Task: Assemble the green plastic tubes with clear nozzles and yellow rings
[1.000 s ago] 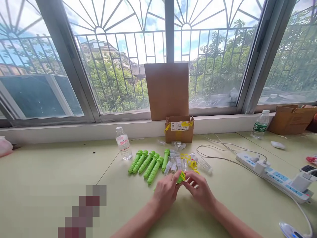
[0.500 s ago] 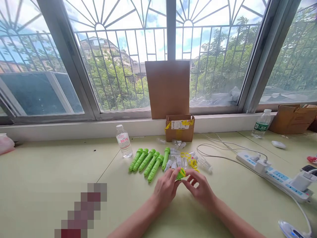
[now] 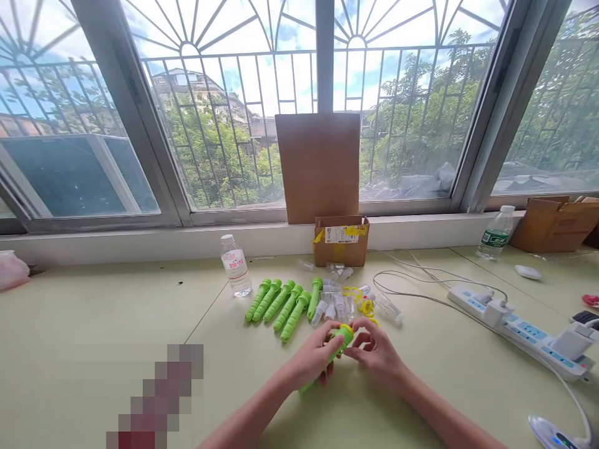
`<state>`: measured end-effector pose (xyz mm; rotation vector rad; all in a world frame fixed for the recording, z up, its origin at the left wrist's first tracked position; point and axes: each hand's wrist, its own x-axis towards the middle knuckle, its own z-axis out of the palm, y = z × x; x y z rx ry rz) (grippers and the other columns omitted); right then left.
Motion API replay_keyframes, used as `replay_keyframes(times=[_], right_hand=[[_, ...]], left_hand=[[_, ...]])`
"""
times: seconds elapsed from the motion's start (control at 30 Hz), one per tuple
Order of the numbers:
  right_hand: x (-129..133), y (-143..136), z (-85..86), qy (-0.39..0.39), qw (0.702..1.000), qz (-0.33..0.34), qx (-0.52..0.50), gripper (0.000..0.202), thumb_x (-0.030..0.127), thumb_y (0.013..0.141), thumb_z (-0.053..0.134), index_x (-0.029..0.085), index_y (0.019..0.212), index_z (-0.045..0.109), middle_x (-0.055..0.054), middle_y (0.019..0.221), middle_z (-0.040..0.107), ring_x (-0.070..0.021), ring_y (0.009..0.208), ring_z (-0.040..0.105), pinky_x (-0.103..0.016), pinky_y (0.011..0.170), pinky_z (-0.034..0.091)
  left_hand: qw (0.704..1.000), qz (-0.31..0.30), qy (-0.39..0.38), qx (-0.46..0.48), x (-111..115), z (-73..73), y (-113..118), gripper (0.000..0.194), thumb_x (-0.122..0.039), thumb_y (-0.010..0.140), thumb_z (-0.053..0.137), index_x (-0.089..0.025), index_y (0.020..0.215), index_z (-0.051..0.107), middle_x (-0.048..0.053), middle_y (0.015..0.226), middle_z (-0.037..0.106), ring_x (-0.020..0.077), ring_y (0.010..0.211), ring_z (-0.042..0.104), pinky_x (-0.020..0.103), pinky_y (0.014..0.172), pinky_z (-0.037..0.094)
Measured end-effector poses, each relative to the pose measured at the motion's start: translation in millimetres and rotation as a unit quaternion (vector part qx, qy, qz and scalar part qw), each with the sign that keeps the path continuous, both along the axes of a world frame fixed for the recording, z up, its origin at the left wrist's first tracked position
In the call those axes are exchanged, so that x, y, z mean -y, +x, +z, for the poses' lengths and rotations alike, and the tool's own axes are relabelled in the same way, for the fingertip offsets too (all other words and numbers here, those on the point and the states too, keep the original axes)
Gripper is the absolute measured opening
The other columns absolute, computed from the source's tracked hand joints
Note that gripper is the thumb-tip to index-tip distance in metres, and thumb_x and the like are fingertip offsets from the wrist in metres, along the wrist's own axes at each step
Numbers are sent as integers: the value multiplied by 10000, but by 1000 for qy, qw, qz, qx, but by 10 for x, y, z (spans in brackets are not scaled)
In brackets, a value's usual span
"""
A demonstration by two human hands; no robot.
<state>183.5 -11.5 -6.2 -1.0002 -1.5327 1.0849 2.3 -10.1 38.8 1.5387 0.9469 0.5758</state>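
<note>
My left hand (image 3: 321, 354) is wrapped round a green ribbed tube (image 3: 345, 337), which slants from upper right to lower left. A yellow ring (image 3: 347, 328) sits at the tube's upper end. Bent fingers of my right hand (image 3: 373, 346) touch the ring's right side, with thumb and forefinger near the tube's end. Beyond my hands lie several green tubes (image 3: 281, 302) side by side, clear plastic pieces (image 3: 330, 310) and loose yellow rings (image 3: 368, 307).
A water bottle (image 3: 236, 267) stands left of the tubes, and a small cardboard box (image 3: 340, 249) behind the clear pieces. A power strip (image 3: 519, 329) with cables lies at right, near another bottle (image 3: 496, 234).
My left hand has turned, so more of the green tube shows, its lower end now visible below the hand. My right fingers have closed in on the yellow ring.
</note>
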Motion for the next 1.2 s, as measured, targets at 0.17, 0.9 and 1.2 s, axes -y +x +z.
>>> replay_keyframes(times=[0.17, 0.9, 1.2], right_hand=[[0, -7, 8, -64, 997, 27, -26, 404, 379, 651, 772, 223, 821, 441, 29, 751, 603, -127, 598, 607, -186, 440, 406], [5, -24, 74, -92, 993, 69, -42, 514, 516, 593, 787, 225, 771, 403, 28, 708, 606, -168, 653, 632, -234, 509, 444], [46, -43, 48, -11, 1000, 4, 6, 401, 478, 664, 754, 207, 740, 469, 21, 774, 530, -129, 647, 572, -212, 491, 432]], left_hand=[[998, -29, -55, 15, -22, 38, -46, 444, -567, 839, 489, -254, 1154, 478, -35, 768, 465, 55, 465, 467, 155, 351, 405], [998, 32, -20, -47, 70, 31, -6, 440, -521, 816, 523, -285, 1181, 455, -9, 884, 475, 46, 442, 459, 168, 347, 397], [999, 20, -46, 1, 58, -8, -42, 436, -551, 817, 532, -290, 1151, 428, -19, 883, 495, 31, 423, 471, 145, 351, 387]])
